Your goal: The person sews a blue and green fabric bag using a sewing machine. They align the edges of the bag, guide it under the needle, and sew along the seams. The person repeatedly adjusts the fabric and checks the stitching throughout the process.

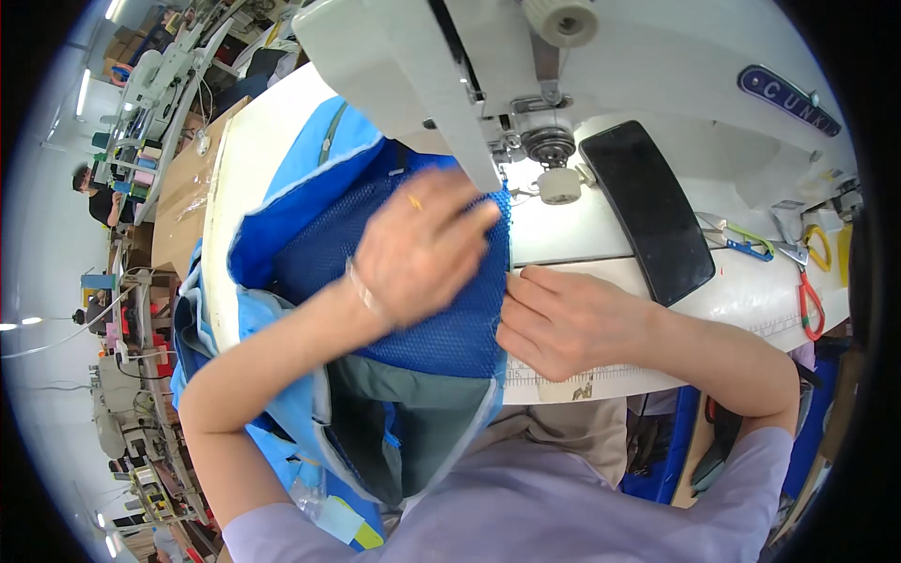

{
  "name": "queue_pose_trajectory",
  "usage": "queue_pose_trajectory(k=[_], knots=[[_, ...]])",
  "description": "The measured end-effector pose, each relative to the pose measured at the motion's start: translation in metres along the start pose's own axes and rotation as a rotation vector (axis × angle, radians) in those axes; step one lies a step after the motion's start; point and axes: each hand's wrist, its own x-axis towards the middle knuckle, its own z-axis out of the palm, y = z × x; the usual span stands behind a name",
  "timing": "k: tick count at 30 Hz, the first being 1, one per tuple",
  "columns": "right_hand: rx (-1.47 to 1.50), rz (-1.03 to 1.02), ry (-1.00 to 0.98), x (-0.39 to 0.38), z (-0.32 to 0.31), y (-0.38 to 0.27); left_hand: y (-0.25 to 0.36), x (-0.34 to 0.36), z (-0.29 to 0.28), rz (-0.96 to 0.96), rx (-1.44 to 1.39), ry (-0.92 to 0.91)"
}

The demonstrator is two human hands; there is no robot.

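Note:
A sewing machine (404, 66) stands over a white table, its needle area at the right edge of some dark blue mesh fabric (436, 324). This mesh belongs to a larger sewn piece with light blue panels (314, 150) and a grey lining (427, 403) that hangs off the front edge. Over the mesh, just left of the needle area, is my left hand (418, 249), blurred by motion; its grip is unclear. My right hand (568, 319) is closed on the mesh's right edge, nearer to me than the needle, with curled fingers and hidden fingertips.
A black phone (648, 211) leans right of the needle area. Beyond it lie thread snips (741, 242) and red-and-yellow-handled scissors (809, 291). A ruler strip (629, 352) runs along the table's front. Cardboard (188, 202) adjoins the left side; more machines and a person (101, 202) are farther left.

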Motion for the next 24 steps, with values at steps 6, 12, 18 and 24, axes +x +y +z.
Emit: queue_pose_trajectory(k=[6, 12, 18, 24], knots=[[-0.055, -0.012, 0.116, -0.002, 0.007, 0.000, 0.034, -0.020, -0.007, -0.147, -0.155, -0.124], [0.016, 0.010, 0.102, -0.004, 0.005, 0.003, 0.014, -0.024, -0.004, -0.065, -0.168, -0.109], [0.027, 0.037, 0.042, -0.003, -0.001, -0.001, 0.018, -0.021, -0.004, -0.048, -0.176, -0.091], [0.076, 0.065, -0.054, 0.001, -0.012, -0.002, 0.017, -0.019, -0.003, -0.019, -0.143, -0.078]])
